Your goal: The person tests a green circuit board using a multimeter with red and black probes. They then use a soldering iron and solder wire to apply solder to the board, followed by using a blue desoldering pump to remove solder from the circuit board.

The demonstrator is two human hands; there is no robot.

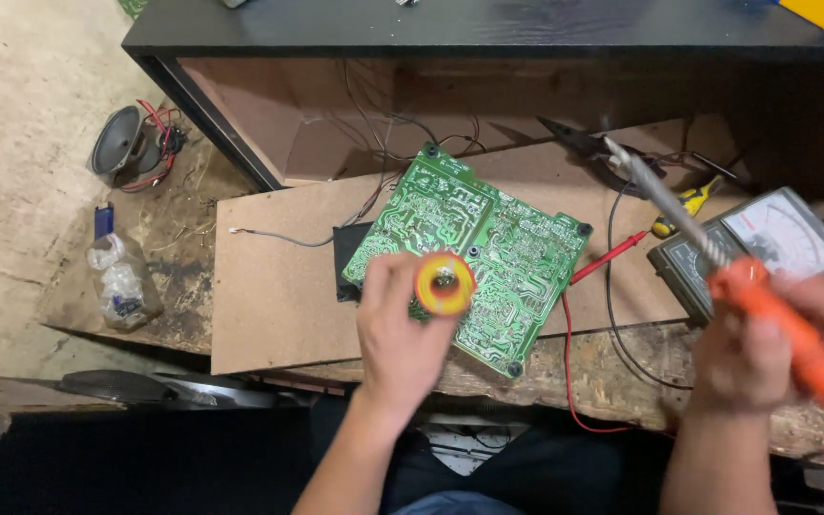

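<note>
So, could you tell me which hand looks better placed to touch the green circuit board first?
Probably the left. The left hand, holding a small yellow-and-red round tin, hovers directly over the green circuit board. The right hand grips the orange soldering iron off to the side, over the multimeter.

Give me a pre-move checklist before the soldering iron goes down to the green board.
1. Left hand grips the yellow-red solder spool: ok.
2. Right hand holds the orange soldering iron by its handle: ok.
3. Iron tip raised clear of the green circuit board: ok.
4. Board lies flat, solder side up: ok.
5. Red probe lead off the board: not ok, it touches the edge.
6. Tip hot: cannot tell.
</note>
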